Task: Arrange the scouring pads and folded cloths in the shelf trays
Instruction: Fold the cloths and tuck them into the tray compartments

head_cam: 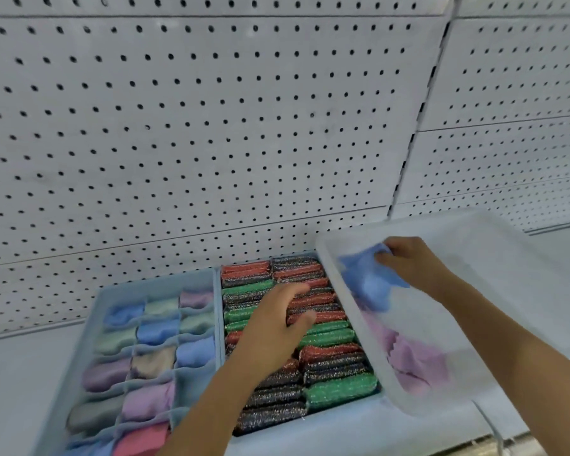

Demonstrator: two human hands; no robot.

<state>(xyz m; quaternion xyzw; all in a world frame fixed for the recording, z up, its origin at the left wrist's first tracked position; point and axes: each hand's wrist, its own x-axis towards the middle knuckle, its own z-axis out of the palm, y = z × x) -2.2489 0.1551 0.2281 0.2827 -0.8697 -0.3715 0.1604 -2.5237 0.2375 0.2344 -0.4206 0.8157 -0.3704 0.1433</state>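
Note:
A pale blue divided tray (111,291) on the shelf holds folded cloths in several compartments. Beside it, a second tray (343,408) is packed with rows of red, green and dark glittery scouring pads (338,388). My left hand (273,327) hovers over the pads with fingers spread and nothing in it. At the right stands a white plastic tray (468,235), tilted, with a blue cloth (369,284) and a purple cloth (415,360) inside. My right hand (412,261) reaches into it and grips the blue cloth at its upper edge.
A white pegboard wall (211,126) rises directly behind the trays. The shelf surface (17,373) runs left of the divided tray and its front edge (474,445) shows at the lower right.

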